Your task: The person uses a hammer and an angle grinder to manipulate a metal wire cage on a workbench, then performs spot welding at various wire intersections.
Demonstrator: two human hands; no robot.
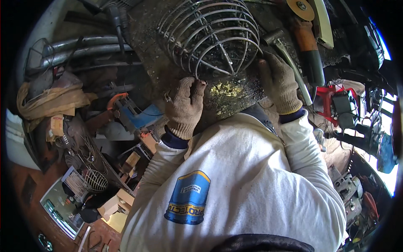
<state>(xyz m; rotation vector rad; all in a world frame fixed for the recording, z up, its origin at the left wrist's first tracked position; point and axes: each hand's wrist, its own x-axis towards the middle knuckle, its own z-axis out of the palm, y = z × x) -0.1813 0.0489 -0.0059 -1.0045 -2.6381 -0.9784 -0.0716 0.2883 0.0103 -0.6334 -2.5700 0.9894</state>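
A cage of bent metal rods (228,42), with curved hoops joined by straight bars, rests on the dark, worn workbench (151,63) in front of me. My left hand (184,103), in a brown knit glove, pinches a rod end at the cage's near left edge. At the near right edge, my gloved right hand (280,84) has its fingers closed around the outer rod; part of that grip is hidden. Between my hands, a yellowish patch (226,89) shows on the bench surface. A hammer (289,63) with a metal handle lies just right of my right hand.
Beyond the hammer lies an orange angle grinder (307,42) with a round disc. Metal pipes (88,48) and a brown cloth (54,98) are at the left. A red metal stand (327,105) is at the right. A small wire basket (95,180) sits lower left.
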